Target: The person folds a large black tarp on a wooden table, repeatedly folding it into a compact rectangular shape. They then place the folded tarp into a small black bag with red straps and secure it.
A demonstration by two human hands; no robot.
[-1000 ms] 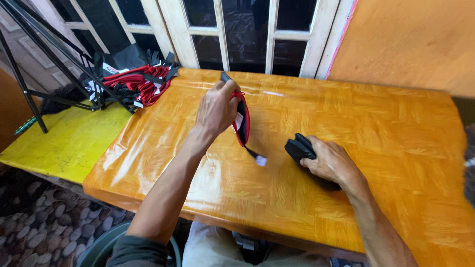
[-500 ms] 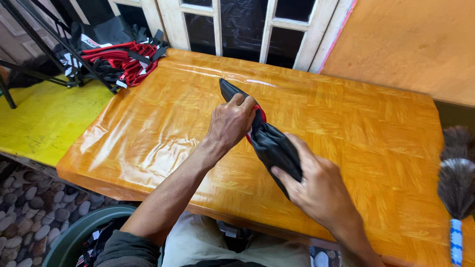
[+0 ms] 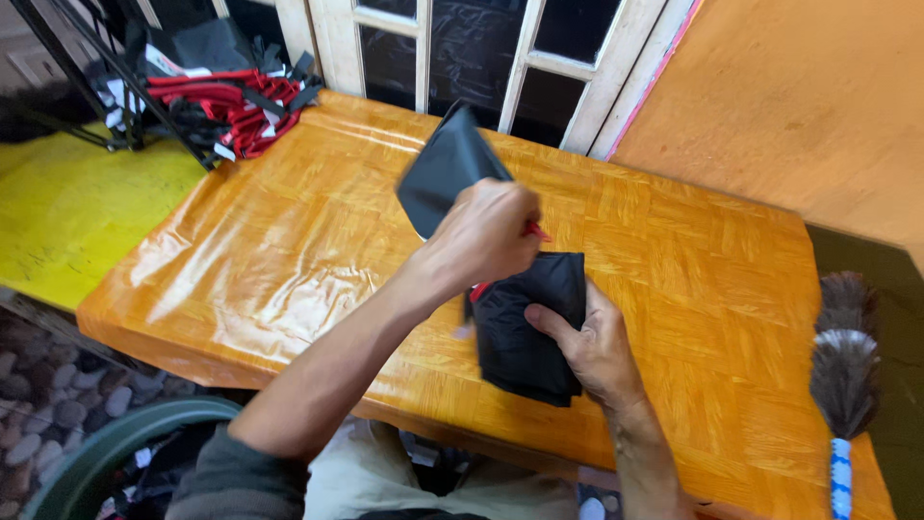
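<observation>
Your left hand [image 3: 486, 231] grips the raised flap of the black fabric pouch [image 3: 525, 323] while your right hand [image 3: 592, 347] pins its lower part flat on the orange table [image 3: 289, 241], folding evidently unfinished.

The left hand [image 3: 486, 231] is hovering raised, fingers curled in a closed grip, slightly blurred. The right hand [image 3: 592, 347] is lying lower, fingers apparently pressing flat, forearm angling in.
</observation>
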